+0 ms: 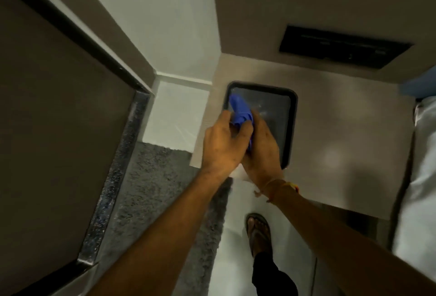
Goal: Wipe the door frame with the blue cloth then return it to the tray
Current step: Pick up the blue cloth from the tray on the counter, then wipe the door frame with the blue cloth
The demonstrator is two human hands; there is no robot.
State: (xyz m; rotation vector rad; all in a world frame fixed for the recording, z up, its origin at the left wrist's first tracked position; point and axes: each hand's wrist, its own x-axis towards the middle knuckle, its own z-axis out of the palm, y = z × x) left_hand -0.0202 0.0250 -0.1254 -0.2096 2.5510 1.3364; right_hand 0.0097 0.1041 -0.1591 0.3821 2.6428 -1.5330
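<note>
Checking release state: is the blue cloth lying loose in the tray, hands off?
No: both the left hand and right hand grip the blue cloth above the dark tray.

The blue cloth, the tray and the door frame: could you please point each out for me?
blue cloth (238, 109), head view, on its upper bunched fold.
tray (293, 116), head view, on its right rim.
door frame (77, 34), head view, on its dark edge.

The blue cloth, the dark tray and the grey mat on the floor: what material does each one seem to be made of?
Blue cloth: soft fabric, matte; it bunches and folds between both hands.
Tray: probably hard plastic, dark, slightly glossy; raised rounded rim, faint reflections.
Mat: shaggy textile pile; fuzzy, uneven surface.
</note>
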